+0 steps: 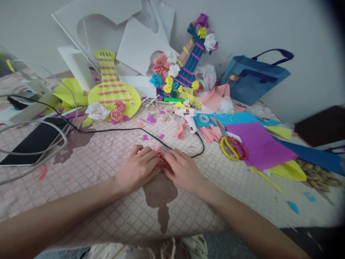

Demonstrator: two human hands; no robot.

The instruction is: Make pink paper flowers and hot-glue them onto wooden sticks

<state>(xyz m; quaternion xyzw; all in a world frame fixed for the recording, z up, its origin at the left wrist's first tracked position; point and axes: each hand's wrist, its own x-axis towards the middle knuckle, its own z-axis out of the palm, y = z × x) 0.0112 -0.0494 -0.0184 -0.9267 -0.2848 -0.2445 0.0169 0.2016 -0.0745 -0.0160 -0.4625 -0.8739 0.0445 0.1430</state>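
Note:
Both my hands meet over the middle of the table, pinching a small folded piece of pink crepe paper point(160, 156) between their fingertips. My left hand point(142, 163) is closed on its left side, and my right hand point(183, 169) is closed on its right side. Fingers hide most of the paper. Just beyond lies a pink paper bundle point(180, 132), beside a white glue gun point(190, 118) with a black cord. To the left stands a yellow paper guitar point(114, 91) with white strings and paper roses. Behind, a blue paper guitar point(190, 66) leans on the wall, covered in paper flowers.
Yellow and red scissors point(229, 145) lie at the right, near a purple sheet point(260, 144). A blue bag point(253, 79) stands behind them. At the left are a dark tablet point(35, 140) and looping cables. White board offcuts point(142, 43) lean against the wall.

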